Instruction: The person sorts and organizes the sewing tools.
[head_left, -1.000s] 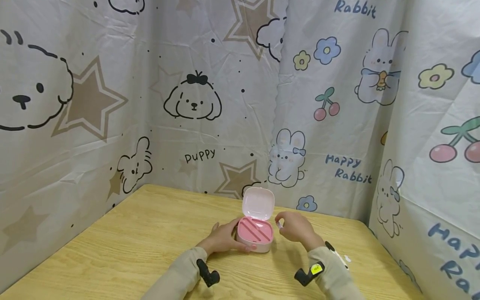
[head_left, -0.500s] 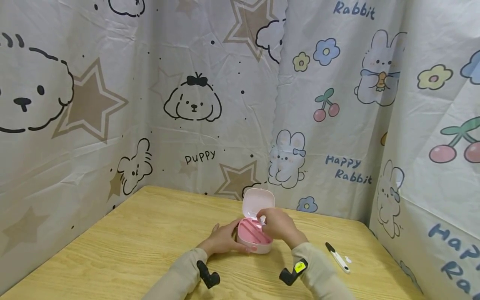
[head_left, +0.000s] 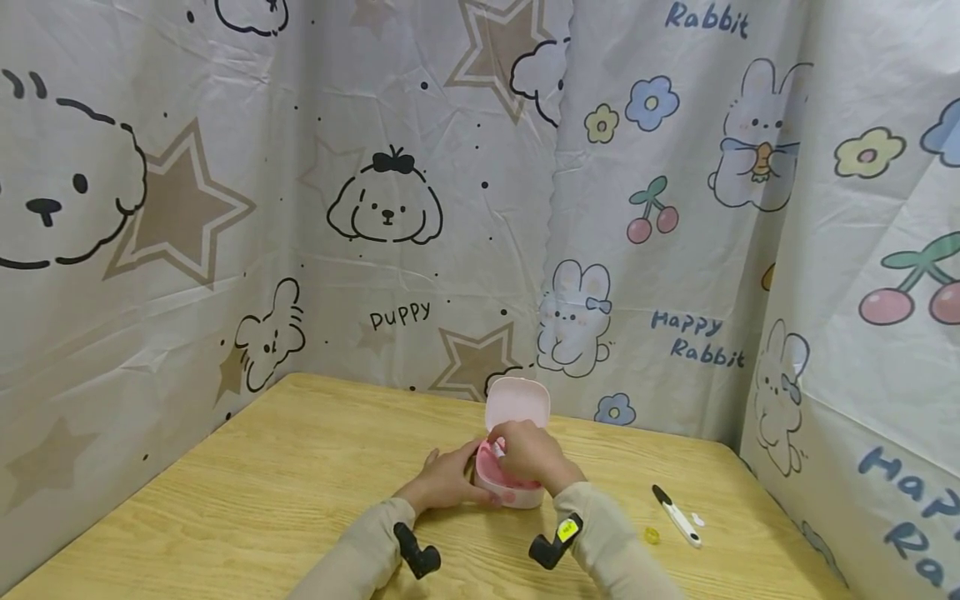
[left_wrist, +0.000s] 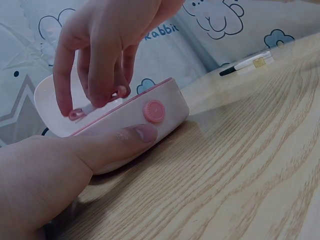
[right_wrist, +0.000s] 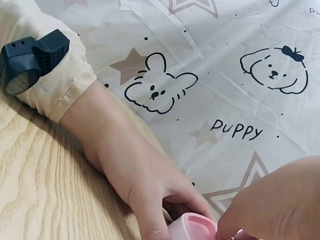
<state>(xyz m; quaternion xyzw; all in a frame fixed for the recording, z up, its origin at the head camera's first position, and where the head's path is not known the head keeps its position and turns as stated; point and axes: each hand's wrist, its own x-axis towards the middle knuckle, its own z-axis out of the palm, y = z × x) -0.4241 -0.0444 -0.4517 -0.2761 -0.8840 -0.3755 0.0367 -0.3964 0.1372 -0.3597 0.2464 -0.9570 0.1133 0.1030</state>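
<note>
A small white-and-pink box (head_left: 517, 497) stands on the table with its hinged lid (head_left: 517, 402) raised. My left hand (head_left: 444, 479) holds it from the left, the thumb lying along the front below a round pink button (left_wrist: 154, 111). Over the compartments, my right hand (head_left: 528, 454) pinches a small slim piece (left_wrist: 90, 108) with a whitish middle and pink ring-like ends. That piece is at the box's rim in the left wrist view; its exact kind is unclear. The right hand covers most of the pink inside (right_wrist: 197, 227).
On the wooden table (head_left: 300, 467), to the right, lies a slim black-and-white pen-like tool (head_left: 677, 517). Beside it are a tiny white piece (head_left: 697, 519) and a small yellow see-through item (head_left: 652, 536). Printed curtains (head_left: 390, 275) hang behind the table.
My right hand has moved left from beside the box to over its compartments, carrying the small piece. Its forearm no longer covers the pen-like tool and yellow item. The left hand stays put.
</note>
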